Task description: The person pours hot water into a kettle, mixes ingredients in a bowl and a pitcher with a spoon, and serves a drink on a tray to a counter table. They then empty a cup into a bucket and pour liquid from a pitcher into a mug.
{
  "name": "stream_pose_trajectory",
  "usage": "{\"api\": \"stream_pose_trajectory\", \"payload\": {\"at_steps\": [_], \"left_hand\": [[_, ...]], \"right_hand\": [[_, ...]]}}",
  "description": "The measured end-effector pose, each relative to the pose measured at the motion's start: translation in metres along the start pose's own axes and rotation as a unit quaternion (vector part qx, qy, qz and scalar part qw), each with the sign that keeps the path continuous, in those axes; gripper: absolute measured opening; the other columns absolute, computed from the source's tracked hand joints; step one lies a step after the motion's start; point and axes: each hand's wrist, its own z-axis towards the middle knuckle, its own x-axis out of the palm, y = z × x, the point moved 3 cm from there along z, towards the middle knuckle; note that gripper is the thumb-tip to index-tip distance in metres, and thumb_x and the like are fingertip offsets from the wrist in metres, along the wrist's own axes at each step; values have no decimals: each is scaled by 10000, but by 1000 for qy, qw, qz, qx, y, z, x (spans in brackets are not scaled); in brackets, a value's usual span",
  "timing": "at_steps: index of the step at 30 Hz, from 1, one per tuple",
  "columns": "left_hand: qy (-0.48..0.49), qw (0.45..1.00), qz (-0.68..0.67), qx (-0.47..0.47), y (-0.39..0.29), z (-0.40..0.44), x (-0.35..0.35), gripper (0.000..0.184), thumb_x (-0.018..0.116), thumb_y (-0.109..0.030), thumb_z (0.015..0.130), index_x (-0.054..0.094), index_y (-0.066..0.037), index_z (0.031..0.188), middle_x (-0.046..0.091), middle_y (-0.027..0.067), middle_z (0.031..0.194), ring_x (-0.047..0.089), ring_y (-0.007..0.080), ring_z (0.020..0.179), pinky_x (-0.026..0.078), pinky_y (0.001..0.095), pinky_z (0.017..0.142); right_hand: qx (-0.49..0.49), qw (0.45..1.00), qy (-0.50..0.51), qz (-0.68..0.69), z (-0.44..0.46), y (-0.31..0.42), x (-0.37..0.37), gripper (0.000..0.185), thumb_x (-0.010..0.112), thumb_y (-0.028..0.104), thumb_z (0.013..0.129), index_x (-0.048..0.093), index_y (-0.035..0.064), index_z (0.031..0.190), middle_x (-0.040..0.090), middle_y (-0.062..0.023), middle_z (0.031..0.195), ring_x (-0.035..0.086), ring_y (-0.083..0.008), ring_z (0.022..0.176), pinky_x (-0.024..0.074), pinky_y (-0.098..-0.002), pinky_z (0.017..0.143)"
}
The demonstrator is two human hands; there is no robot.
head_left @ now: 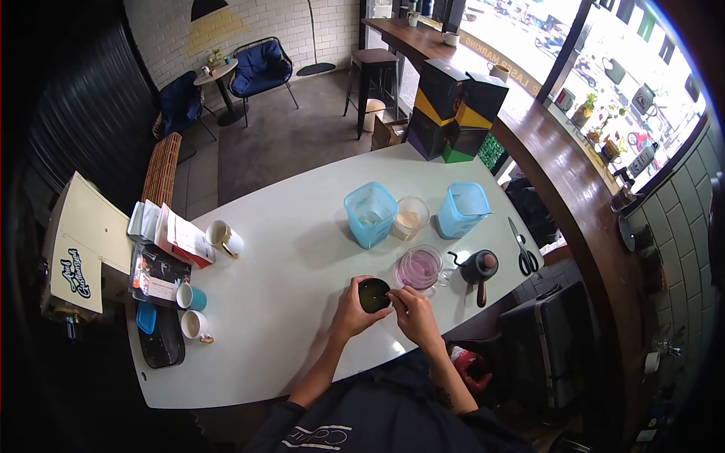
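My left hand (353, 311) is wrapped round the side of a small dark bowl (374, 296) with dark green liquid inside. At the bowl's right rim, my right hand (414, 313) is closed in a pinch. Whatever it pinches is too small to make out. Just beyond the right hand stands a clear glass cup (420, 266) with a pinkish-purple liquid. To its right is a dark hand coffee grinder (477, 266) with a crank and a wooden handle. Two light blue plastic containers (371, 219) stand farther back, with a clear cup (411, 215) of pale contents between them.
Black scissors (526, 260) lie by the right edge of the white table (279, 325). Stacked dark boxes (453, 113) occupy the far corner. Mugs (224, 238), packets (181, 238) and a black tray (162, 343) line the left side. A wooden counter (559, 174) runs along the window.
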Motion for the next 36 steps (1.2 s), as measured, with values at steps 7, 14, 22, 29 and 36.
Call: {"api": "stream_pose_trajectory", "payload": {"at_steps": [7, 14, 22, 29, 36], "left_hand": [[4, 1000, -1, -5, -3, -1, -2, 831, 919, -209, 637, 447, -48, 1301, 634, 159, 1187, 640, 296, 1119, 524, 417, 954], [-1, 1000, -10, -2, -7, 1, -1, 829, 926, -228, 645, 447, -27, 1292, 628, 158, 1181, 646, 279, 1104, 531, 408, 944], [-7, 1000, -11, 3, -5, 1, 0, 819, 930, -226, 643, 455, -22, 1279, 627, 166, 1184, 647, 275, 1098, 533, 404, 936], [-10, 1000, -4, 5, -6, 1, -1, 836, 933, -209, 626, 454, -24, 1285, 635, 162, 1171, 655, 279, 1079, 538, 405, 926], [-8, 1000, -15, -4, -5, 0, 0, 851, 942, -252, 630, 454, -23, 1289, 632, 168, 1174, 649, 280, 1096, 535, 408, 932]], "right_hand": [[11, 1000, 16, -15, -4, 6, 0, 120, 631, 47, 935, 688, -47, 984, 633, -181, 830, 636, -340, 693, 496, -384, 641], [6, 1000, 19, -10, -8, 5, -5, 116, 638, 44, 927, 691, -39, 990, 638, -184, 837, 637, -371, 721, 497, -409, 653], [17, 1000, -12, 0, -4, 1, -3, 114, 628, 36, 938, 692, -32, 1003, 638, -179, 841, 647, -329, 679, 502, -391, 628], [19, 999, 28, -18, -5, 9, -4, 125, 624, 44, 932, 683, -32, 1011, 637, -187, 855, 643, -362, 731, 502, -415, 667], [28, 999, -31, -13, -2, -2, -4, 117, 615, 28, 938, 681, -40, 1005, 645, -174, 843, 648, -329, 699, 502, -381, 652]]}}
